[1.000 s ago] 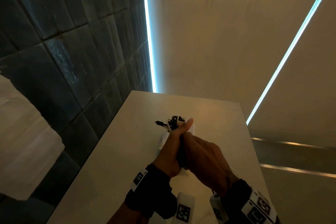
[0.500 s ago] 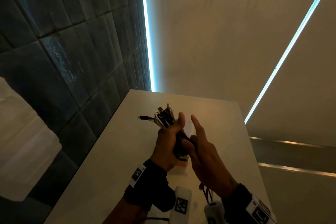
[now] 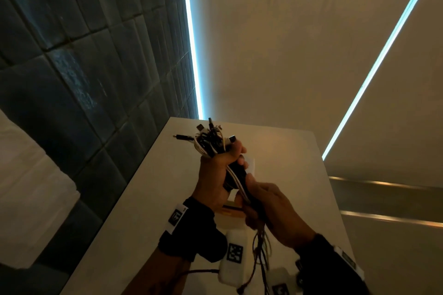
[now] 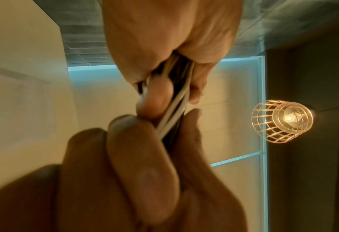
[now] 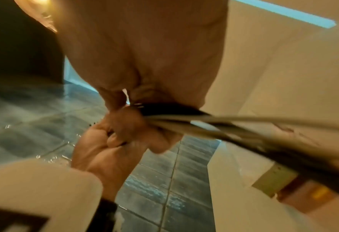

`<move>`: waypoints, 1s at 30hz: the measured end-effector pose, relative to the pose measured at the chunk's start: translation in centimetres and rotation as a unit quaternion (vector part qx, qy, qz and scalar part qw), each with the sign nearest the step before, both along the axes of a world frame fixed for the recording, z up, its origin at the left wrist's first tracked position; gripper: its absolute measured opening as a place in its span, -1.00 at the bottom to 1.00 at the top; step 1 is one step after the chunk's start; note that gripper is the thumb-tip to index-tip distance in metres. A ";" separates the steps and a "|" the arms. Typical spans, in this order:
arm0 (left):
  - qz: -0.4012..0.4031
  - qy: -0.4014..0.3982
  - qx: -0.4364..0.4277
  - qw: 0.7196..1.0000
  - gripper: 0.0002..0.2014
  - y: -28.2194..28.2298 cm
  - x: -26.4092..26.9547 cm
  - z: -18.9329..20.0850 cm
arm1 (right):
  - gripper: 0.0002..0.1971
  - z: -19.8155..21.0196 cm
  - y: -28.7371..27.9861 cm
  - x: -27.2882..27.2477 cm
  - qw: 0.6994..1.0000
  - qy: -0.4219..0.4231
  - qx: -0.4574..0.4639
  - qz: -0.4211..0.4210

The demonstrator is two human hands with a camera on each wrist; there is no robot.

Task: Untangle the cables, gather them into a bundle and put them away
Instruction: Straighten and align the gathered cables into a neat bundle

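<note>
The right hand (image 3: 271, 208), open a moment ago, has dropped below the left hand (image 3: 217, 175) and now grips the cables (image 3: 236, 178) too; the bundle is gathered above the table (image 3: 134, 199).

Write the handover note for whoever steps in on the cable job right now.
Left hand: grips the cable bundle near its top, plug ends fanned out above the fist.
Right hand: holds the same bundle lower down, just under the left.
Loose cable tails hang below the right hand. All of it is held up over the white table, not resting on it.
Done: cables are gathered into one bunch in both hands.
Left: tidy the hanging tails into the bundle, then put it away. No storage spot can be clearly made out.
</note>
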State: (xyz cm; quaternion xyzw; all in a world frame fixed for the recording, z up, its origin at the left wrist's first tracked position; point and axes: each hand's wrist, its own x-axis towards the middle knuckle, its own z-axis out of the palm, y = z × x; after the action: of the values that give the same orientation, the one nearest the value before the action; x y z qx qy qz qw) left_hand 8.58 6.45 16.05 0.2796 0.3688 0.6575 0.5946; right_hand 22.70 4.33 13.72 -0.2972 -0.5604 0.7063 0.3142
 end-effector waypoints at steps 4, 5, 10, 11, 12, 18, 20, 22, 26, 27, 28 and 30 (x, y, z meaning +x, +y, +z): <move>0.025 -0.017 -0.025 0.999 -0.87 0.4 -0.2 0.6 | -0.45 -0.5 -0.1 -0.6 1.000 -0.010 0.003 -0.014; 0.027 -0.017 -0.036 0.999 -0.86 0.4 -0.2 0.7 | -0.47 -0.7 -0.2 -0.7 1.000 -0.017 0.018 -0.014; -0.039 -0.016 -0.102 0.994 -0.63 0.6 -1.0 0.8 | -0.49 -3.0 -1.2 0.2 0.997 -0.066 0.049 0.014; -0.061 -0.018 -0.113 0.992 -0.62 0.7 -1.4 0.9 | -0.47 -3.7 -1.4 0.6 0.996 -0.076 0.041 0.024; -0.081 -0.018 -0.124 0.989 -0.60 0.7 -1.7 1.0 | -0.44 -4.5 -1.6 1.0 0.996 -0.084 0.024 0.034; -0.127 -0.085 -0.156 0.976 -0.62 -0.1 -1.2 0.8 | -0.37 -6.1 -1.6 4.1 0.985 -0.120 -0.088 0.082; -0.145 -0.117 -0.148 0.971 -0.60 -0.3 -1.2 0.5 | -0.36 -5.9 -1.3 5.2 0.979 -0.137 -0.099 0.111; -0.184 -0.129 -0.134 0.965 -0.56 -0.7 -1.3 0.2 | -0.38 -5.8 -0.6 6.4 0.973 -0.158 -0.096 0.140; -0.243 -0.104 -0.138 0.954 -0.52 -1.7 -1.5 -0.5 | -0.50 -5.0 1.3 9.4 0.963 -0.189 -0.089 0.172; -0.244 -0.091 -0.145 0.954 -0.52 -2.0 -1.6 -0.8 | -0.53 -4.4 1.8 10.1 0.964 -0.193 -0.072 0.169; -0.244 -0.076 -0.152 0.955 -0.52 -2.2 -1.6 -1.1 | -0.56 -3.6 2.3 10.6 0.966 -0.195 -0.050 0.164; -0.247 -0.059 -0.164 0.953 -0.53 -2.6 -1.5 -1.7 | -0.64 -1.8 3.1 10.9 0.968 -0.204 0.002 0.144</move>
State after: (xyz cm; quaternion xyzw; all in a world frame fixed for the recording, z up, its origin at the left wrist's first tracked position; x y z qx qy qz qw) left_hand 7.06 3.81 14.39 0.2217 0.3553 0.4361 0.7965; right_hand 33.60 7.48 11.92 -0.3503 -0.6511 0.6674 0.0887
